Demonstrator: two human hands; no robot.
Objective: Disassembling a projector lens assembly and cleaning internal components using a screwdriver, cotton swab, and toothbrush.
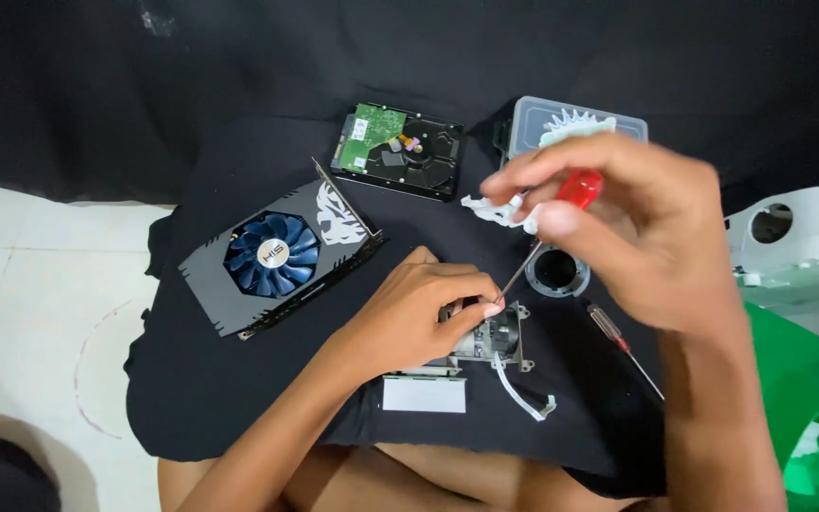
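My left hand (424, 308) presses down on a small metal module (495, 337) lying on the black cloth (239, 389), fingers gripping its top edge. A white ribbon cable (523, 398) trails from the module. Above it, my right hand (637, 223) holds a red-handled screwdriver (575, 190) by the handle. Its thin shaft slants down-left and the tip meets the module beside my left fingertips. A white flat piece (424, 393) lies just below my left hand.
A graphics card with a blue fan (272, 251) lies to the left, a hard drive (398, 152) with a green board behind it. A clear plastic box (575, 123), a black ring (556, 273), a second screwdriver (623, 343), a white casing (798, 242) and a green bag (812, 398) sit at the right.
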